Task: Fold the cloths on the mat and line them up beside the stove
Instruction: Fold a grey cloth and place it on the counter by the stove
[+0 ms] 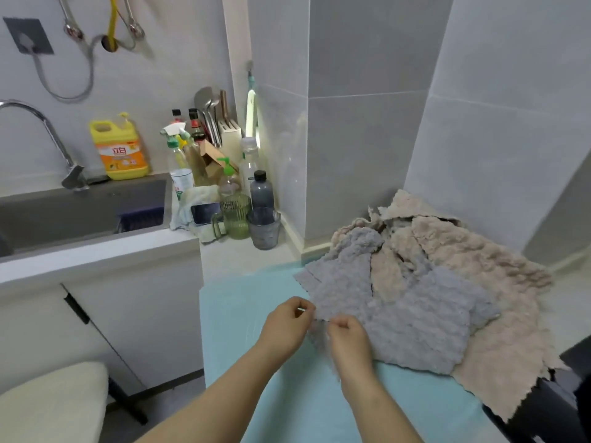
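Observation:
A heap of fluffy cloths lies on the right part of a light blue mat (256, 314). On top is a grey cloth (399, 321); beige cloths (479, 260) spread beneath and behind it, one hanging over the black stove (550, 407) at the lower right. My left hand (287, 324) pinches the grey cloth's near left edge. Close beside it, my right hand (348, 338) pinches the same edge. The two hands nearly touch.
A steel sink (80, 212) with a tap sits at the left. Bottles, a yellow detergent jug (120, 148), a green glass (236, 215), a grey cup (263, 227) and a phone (204, 212) crowd the counter's back corner. Tiled walls stand behind the heap. A cream stool (48, 404) sits at the lower left.

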The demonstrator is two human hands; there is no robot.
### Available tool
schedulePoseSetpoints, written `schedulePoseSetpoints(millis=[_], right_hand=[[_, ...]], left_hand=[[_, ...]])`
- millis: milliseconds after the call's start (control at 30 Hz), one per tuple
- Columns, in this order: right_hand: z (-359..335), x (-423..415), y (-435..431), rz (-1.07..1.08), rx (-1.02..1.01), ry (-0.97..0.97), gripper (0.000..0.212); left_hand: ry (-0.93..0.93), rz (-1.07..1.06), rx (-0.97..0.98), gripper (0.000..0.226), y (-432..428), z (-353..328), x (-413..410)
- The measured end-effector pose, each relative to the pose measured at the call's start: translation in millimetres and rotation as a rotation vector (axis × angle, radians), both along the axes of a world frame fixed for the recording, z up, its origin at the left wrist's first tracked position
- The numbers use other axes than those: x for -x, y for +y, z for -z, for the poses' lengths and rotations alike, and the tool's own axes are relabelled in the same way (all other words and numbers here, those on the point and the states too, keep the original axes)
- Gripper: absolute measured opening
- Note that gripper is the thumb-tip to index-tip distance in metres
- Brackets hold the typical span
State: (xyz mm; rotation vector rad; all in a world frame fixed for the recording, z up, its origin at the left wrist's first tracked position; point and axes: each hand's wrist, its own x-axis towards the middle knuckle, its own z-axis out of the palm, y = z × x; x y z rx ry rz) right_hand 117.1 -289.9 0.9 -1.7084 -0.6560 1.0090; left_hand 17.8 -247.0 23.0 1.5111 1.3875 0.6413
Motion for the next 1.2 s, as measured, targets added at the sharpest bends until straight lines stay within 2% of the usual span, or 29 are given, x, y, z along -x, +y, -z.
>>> schedulePoseSetpoints(millis=[133,200,333,400,467,500,567,700,800,933,1033,1133,1200], right_hand=[[26.3,8.6,31.1,0.05,0.063,-0.111,0.013],[38.0,11.3,42.4,0.147,0.096,-0.223,0.013],[49.9,26.2,63.8,0.351,0.188,-0.483,0.012],[55.7,41.9,76.1,0.507,0.256,-0.713,0.007],[55.9,55.1,84.8,0.531,0.386,-0.786,0.034],[56.5,62.5,89.1,0.519,0.454,-0.749,0.04],[55.2,72.5,97.6,0.575,0.6,-0.697,0.04],[62.5,88.1,103.0,0.608,0.655,-0.865,0.054],[68.0,94.8,103.2,0.681,0.622,-0.953,0.049],[76.8,94.5,102.0,0.774,0.524,-1.088,0.017],[81.9,97.8,99.2,0.83,0.437,-1.129,0.011],[79.0,102.4,94.9,0.859,0.305,-1.079,0.017],[78.6,110.0,93.4,0.863,0.244,-1.069,0.02]], left_hand=[[0.016,0.079,-0.036,0.013,55.5,13.1,-1.6],[0.057,0.138,-0.09,0.014,85.9,21.9,0.3],[0.141,0.413,-0.209,0.018,135.4,49.7,4.9],[0.167,0.598,-0.261,0.02,150.6,57.5,7.6],[0.181,0.739,-0.315,0.024,162.2,63.3,9.0],[0.188,0.799,-0.337,0.027,168.2,66.7,10.4],[0.218,0.901,-0.42,0.034,177.6,71.2,10.9],[0.269,0.998,-0.571,0.047,188.3,75.0,7.1],[0.344,1.012,-0.691,0.027,193.3,77.8,0.6],[0.355,0.962,-0.854,0.025,193.5,90.3,3.6],[0.244,0.958,-0.899,0.022,194.5,95.0,10.8],[0.104,0.987,-0.867,0.014,195.8,96.8,15.1],[-0.009,0.933,-0.868,0.011,196.0,96.7,20.9]])
